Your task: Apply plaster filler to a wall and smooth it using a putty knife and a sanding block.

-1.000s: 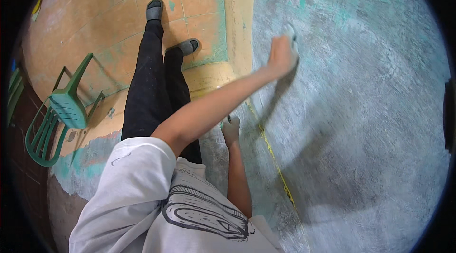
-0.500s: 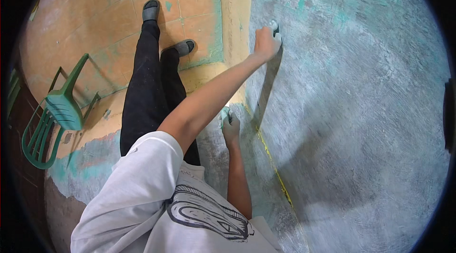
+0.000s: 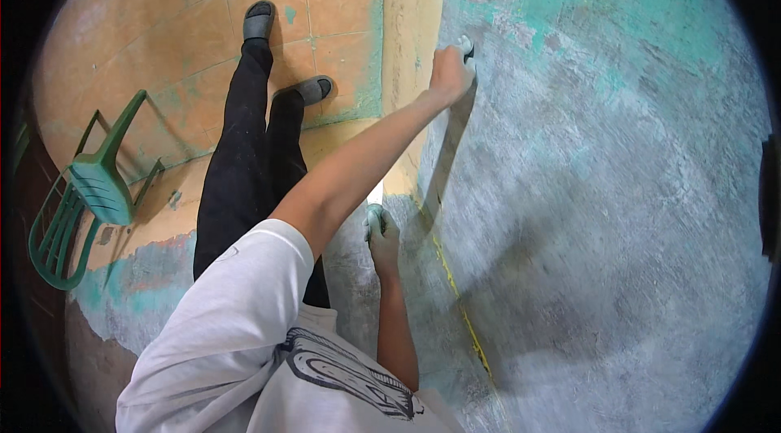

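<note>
My left hand (image 3: 451, 73) reaches up and across to the mottled grey and turquoise wall (image 3: 586, 189), closed on a small pale object with a dark edge (image 3: 465, 46), held at the wall beside a cream vertical strip (image 3: 405, 43). My right hand (image 3: 382, 234) is lower, near the middle, closed around a pale greenish object (image 3: 373, 213) whose shape is partly hidden by the fingers. A white patch shows just above it. A ragged yellow line (image 3: 447, 270) runs down the wall to the right of my right forearm.
My dark-trousered legs and grey slippers (image 3: 259, 22) are over orange floor tiles (image 3: 163, 43). A green plastic chair (image 3: 106, 189) stands at the left, beside a dark brown surface (image 3: 45, 270) at the picture's rim. Peeling paint (image 3: 138, 287) shows below the chair.
My left hand has moved left along the wall toward the cream strip. My right hand has shifted slightly left and, in the last half second, down. The view has shifted a little.
</note>
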Tool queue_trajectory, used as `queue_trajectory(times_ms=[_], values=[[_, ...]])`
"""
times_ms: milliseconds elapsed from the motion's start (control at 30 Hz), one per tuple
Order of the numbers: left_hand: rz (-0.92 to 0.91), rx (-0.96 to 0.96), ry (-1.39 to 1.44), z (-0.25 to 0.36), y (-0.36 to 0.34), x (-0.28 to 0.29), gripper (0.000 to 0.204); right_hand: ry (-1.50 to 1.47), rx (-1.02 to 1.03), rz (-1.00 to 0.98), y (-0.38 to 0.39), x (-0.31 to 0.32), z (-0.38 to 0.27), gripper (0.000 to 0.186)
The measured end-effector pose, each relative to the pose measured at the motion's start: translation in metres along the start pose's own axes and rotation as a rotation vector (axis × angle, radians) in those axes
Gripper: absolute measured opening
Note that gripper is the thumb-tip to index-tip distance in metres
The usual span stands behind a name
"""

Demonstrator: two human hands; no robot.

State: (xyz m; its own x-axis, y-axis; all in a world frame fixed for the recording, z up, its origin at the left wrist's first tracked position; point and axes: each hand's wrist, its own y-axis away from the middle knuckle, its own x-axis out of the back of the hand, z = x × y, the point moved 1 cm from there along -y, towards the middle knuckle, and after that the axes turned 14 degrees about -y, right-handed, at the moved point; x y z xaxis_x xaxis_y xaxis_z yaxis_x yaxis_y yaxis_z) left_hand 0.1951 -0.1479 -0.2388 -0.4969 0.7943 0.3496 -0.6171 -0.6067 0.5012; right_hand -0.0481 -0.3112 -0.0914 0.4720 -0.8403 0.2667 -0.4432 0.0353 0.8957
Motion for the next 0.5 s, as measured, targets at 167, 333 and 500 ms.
queue_trajectory(times_ms=[167, 333, 500], values=[[-0.099, -0.202, 0.124, 0.052, 0.066, 0.005, 0.02, -0.094, 0.003, 0.025, -0.007, 0.016, 0.025, 0.017], [-0.059, -0.153, 0.109, 0.037, 0.029, 0.015, 0.018, -0.012, 0.014, -0.018, -0.006, 0.007, 0.022, 0.019], [-0.087, -0.159, 0.024, 0.027, 0.012, 0.018, 0.017, -0.149, -0.013, 0.014, -0.011, 0.007, 0.01, 0.02]])
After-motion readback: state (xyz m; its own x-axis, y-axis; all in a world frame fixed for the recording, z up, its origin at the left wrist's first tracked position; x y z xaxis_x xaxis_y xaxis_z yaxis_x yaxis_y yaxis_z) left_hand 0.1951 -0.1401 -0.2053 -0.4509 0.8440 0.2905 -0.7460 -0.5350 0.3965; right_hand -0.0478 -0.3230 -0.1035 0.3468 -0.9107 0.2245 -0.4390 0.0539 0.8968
